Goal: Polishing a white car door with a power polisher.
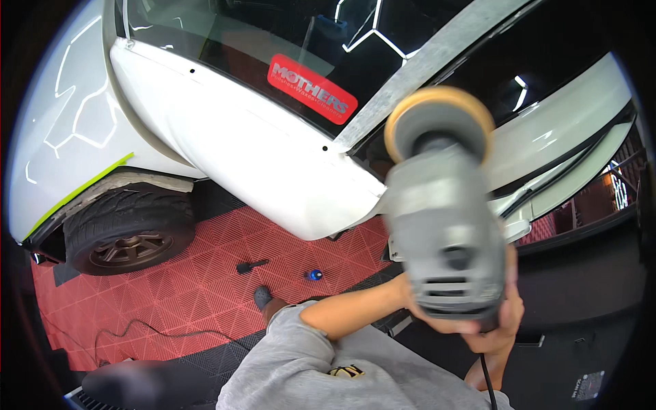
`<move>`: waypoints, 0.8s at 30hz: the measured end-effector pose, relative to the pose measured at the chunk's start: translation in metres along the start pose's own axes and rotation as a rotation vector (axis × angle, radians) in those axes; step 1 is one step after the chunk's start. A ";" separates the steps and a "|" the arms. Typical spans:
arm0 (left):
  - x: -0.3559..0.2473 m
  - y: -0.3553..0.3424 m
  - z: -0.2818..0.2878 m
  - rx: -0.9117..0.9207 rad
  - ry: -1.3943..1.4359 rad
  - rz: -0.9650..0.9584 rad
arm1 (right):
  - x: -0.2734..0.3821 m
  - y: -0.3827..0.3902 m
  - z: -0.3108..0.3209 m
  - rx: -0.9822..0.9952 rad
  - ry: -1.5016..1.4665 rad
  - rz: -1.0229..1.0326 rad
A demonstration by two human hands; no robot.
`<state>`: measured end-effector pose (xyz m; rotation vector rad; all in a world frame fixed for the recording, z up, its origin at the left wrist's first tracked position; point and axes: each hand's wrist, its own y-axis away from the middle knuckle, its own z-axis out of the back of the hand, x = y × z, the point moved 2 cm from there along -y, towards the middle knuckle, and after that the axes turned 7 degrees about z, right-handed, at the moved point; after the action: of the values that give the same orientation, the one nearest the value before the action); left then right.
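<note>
Head view, looking down past a raised polisher (444,225). Grey body, blurred, held up close to the camera; tan foam pad (437,109) at its far end, facing the car. Black cord (486,383) drops from the butt end.

Both hands at the polisher's rear. Right hand (502,321) wrapped around the base, fingers clenched on it. Left hand (410,297) comes across from the left forearm and meets the body's lower left side; mostly hidden behind the tool, so I cannot tell how it grips.

Person wears grey clothing (307,369); one shoe (262,296) shows on the floor below.

White car (260,150) fills the upper frame, dark window with a red sticker (312,89), green tape line (75,195) along the wheel arch, wheel (130,236) with a bronze rim at left.

Red tile floor (184,287). On it, well apart from the hands: a small black tool (251,265), a blue cap-like object (314,275), a thin black cable (157,331) looping at lower left.
</note>
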<state>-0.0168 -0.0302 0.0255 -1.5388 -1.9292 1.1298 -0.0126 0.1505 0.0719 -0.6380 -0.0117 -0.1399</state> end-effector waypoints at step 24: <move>0.006 0.014 -0.012 -0.104 -0.031 0.075 | 0.034 0.014 0.026 0.173 0.013 -0.125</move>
<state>-0.0015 -0.0195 0.0197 -1.6710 -1.9944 1.1057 0.0242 0.1730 0.0863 -0.4633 -0.0507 -0.2609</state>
